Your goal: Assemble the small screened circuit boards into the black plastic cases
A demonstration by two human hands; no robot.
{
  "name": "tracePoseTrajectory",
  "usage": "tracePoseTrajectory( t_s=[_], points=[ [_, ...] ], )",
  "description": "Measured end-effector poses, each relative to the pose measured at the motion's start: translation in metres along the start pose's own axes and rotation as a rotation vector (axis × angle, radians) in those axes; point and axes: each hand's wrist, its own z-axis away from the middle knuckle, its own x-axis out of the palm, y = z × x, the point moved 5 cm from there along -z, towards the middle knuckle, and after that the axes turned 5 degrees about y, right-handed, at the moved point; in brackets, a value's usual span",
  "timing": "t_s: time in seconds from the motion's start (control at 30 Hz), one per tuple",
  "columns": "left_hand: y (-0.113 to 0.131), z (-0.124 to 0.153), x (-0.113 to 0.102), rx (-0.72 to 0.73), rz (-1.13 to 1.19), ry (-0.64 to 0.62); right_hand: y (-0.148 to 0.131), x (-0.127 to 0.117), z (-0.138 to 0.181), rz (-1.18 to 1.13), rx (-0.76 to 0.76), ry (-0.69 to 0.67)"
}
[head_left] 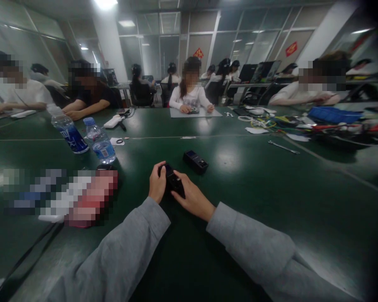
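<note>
Both my hands grip a small black handheld device (174, 179) with a little screen, just above the green table or resting on it; which of the two I cannot tell. My left hand (157, 183) closes round its left side, thumb by the screen. From the right, my right hand (194, 196) holds the lower end, its thumb on the front near the buttons. Some of the device is hidden by my fingers. A second black device (195, 161), with a screen and buttons, lies on the table just beyond my right hand, touching neither hand.
Two plastic bottles, one with a dark blue label (73, 135) and one with a light blue label (103, 147), stand left. Nearer are blurred-out flat items, one red (93, 199). A wrench (283, 147) and tangled cables (261, 122) lie right. Several people sit around the table (239, 184).
</note>
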Motion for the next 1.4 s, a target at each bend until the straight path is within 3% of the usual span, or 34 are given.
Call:
tracePoseTrajectory(
  t_s=[0.1, 0.6, 1.4],
  points=[
    [-0.004, -0.001, -0.001, -0.05, 0.008, 0.015, 0.008, 0.003, 0.003, -0.018, 0.054, 0.012],
    [-0.009, -0.004, -0.001, -0.025, 0.036, 0.03, 0.025, -0.005, 0.002, 0.002, 0.131, 0.217],
    [-0.012, -0.013, 0.0, 0.01, 0.048, 0.005, 0.035, -0.007, -0.007, -0.176, 0.293, 0.213]
  ],
)
